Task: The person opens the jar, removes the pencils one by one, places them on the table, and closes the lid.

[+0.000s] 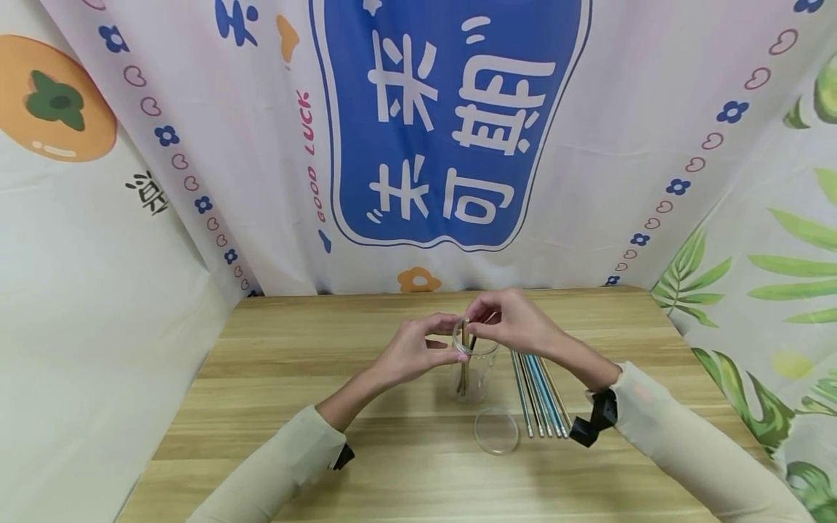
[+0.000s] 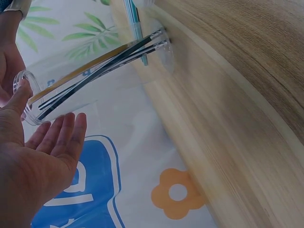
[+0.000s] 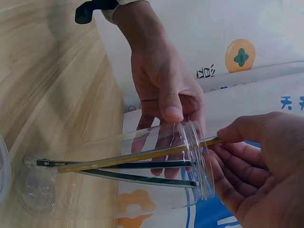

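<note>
A clear plastic jar (image 1: 482, 378) stands upright on the table. My left hand (image 1: 418, 350) holds it near the mouth, with the thumb on one side and the fingers on the other. My right hand (image 1: 513, 319), above the rim, pinches the top end of a gold pencil (image 3: 128, 158) between thumb and fingers. Most of that pencil is inside the jar, its lower end near the bottom. Two dark pencils (image 3: 137, 179) lean inside beside it, crossing each other in the left wrist view. Some right fingertips are hidden behind the rim.
A round clear lid (image 1: 496, 431) lies on the wooden table (image 1: 275, 414), just in front of the jar. Right of the jar, several blue, gold and dark pencils (image 1: 541, 396) lie side by side, partly under the right forearm. A printed cloth (image 1: 281, 261) hangs behind the table.
</note>
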